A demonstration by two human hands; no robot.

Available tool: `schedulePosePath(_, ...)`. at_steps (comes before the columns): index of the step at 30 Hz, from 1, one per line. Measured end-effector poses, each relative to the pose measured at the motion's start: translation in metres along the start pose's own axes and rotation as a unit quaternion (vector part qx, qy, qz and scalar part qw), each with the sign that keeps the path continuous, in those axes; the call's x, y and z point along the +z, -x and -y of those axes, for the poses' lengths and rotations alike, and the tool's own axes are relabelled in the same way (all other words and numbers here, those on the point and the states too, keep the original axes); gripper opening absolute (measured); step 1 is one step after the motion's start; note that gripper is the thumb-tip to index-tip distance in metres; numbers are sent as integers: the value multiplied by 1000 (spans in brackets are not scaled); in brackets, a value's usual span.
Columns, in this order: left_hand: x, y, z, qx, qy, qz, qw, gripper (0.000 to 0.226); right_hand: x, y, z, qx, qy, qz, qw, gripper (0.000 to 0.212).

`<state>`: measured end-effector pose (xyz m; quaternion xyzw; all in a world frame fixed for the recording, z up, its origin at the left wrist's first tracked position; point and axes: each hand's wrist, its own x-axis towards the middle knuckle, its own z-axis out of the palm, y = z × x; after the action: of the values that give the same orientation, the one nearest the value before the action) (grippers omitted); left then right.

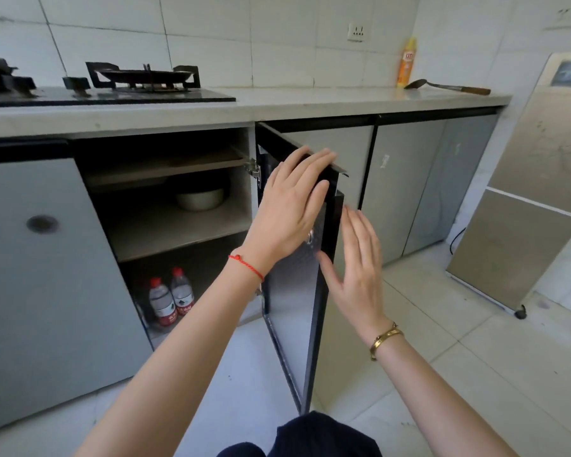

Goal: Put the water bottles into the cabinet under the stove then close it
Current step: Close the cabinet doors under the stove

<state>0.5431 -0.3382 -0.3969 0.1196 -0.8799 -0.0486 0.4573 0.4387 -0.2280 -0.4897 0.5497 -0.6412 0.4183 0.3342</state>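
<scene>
Two clear water bottles with red caps and red labels, one beside the other, stand upright on the bottom level of the open cabinet under the stove. The cabinet door swings out toward me, its silvery inner face showing. My left hand lies flat against the door's upper part, fingertips over its top edge. My right hand is spread flat at the door's free edge, on its outer side. Neither hand holds a bottle.
A pale bowl sits on the middle shelf under a board. On the counter stand a yellow spray bottle and a spatula. Closed grey doors flank the opening. A beige appliance stands at the right on the tiled floor.
</scene>
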Motion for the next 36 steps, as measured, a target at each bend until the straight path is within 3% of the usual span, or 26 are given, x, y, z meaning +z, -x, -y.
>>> schedulePosePath(5, -36, 44, 14, -32, -42, -14, 998, 47, 22, 2, 35, -50, -35, 19, 998, 59)
schedulePosePath(17, -79, 150, 56, -214, -84, -101, 968, 57, 76, -25, 128, -127, -149, 147, 970, 55)
schedulePosePath(24, -109, 166, 105, -296, -182, -96, 933, 63, 125, -53, 169, -146, -152, 191, 959, 56)
schedulePosePath(36, -108, 183, 181, -406, -244, -46, 879, 69, 227, -97, 208, -175, -145, 218, 949, 59)
